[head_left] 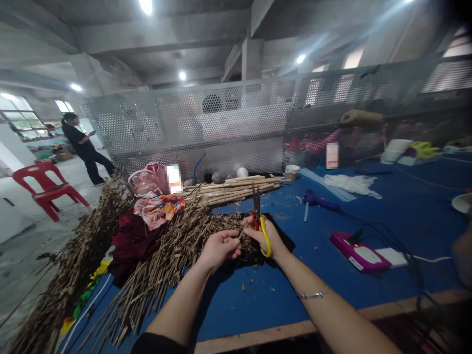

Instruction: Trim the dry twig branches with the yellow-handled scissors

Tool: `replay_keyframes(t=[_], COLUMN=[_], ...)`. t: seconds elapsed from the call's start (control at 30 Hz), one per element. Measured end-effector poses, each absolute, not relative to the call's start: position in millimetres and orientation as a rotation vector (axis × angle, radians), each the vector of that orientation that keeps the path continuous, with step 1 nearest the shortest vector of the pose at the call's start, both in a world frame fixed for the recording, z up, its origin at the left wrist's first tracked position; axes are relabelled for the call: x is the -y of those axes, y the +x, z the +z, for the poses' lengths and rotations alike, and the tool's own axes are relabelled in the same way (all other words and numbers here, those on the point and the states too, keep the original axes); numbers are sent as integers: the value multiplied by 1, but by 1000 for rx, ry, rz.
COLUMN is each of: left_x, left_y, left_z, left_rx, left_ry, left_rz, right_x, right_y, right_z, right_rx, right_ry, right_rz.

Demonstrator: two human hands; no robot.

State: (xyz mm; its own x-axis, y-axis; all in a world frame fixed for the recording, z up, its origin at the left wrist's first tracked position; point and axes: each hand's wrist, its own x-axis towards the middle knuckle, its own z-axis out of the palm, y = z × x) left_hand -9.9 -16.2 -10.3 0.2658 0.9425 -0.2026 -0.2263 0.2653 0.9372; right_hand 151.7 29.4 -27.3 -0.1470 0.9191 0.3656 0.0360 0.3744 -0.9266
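Observation:
My right hand (pixel 271 238) has a pair of scissors (pixel 263 231) hooked on it, yellow and red handles around the fingers and dark blades pointing up. Its fingertips meet those of my left hand (pixel 221 250) at a small dried plant piece (pixel 241 233). My left thumb and fingers are pinched together there. Under and behind both hands lies a heap of dried stalks with curled leaves (pixel 188 226), partly on a black cloth (pixel 285 238). The piece is too small to make out fully.
Pale sticks (pixel 228 189) lie behind the heap, before a perforated metal screen (pixel 228 118). A blue glue gun (pixel 317 200) and a magenta device (pixel 359 253) with cables are on the right. Dark red cloth (pixel 134 241) lies left. A person (pixel 84 147) stands beyond a red chair (pixel 49 184).

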Motion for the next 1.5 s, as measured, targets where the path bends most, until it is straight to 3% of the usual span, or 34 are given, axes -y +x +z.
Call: replay_keyframes(t=[0.23, 0.57, 0.87, 1.5], left_x=[17, 17, 13, 14], left_y=[-8, -7, -12, -10], left_z=[-10, -8, -7, -13], left_rx=[-971, -1024, -1030, -1096], left_ry=[955, 979, 1020, 1127], left_rz=[1039, 1114, 1336, 1333], right_x=[-31, -20, -13, -11], right_y=[161, 151, 146, 145], right_z=[-19, -23, -25, -22], right_rx=[1369, 1687, 2058, 2065], right_ry=[-943, -1033, -1182, -1272], right_rz=[1023, 933, 460, 441])
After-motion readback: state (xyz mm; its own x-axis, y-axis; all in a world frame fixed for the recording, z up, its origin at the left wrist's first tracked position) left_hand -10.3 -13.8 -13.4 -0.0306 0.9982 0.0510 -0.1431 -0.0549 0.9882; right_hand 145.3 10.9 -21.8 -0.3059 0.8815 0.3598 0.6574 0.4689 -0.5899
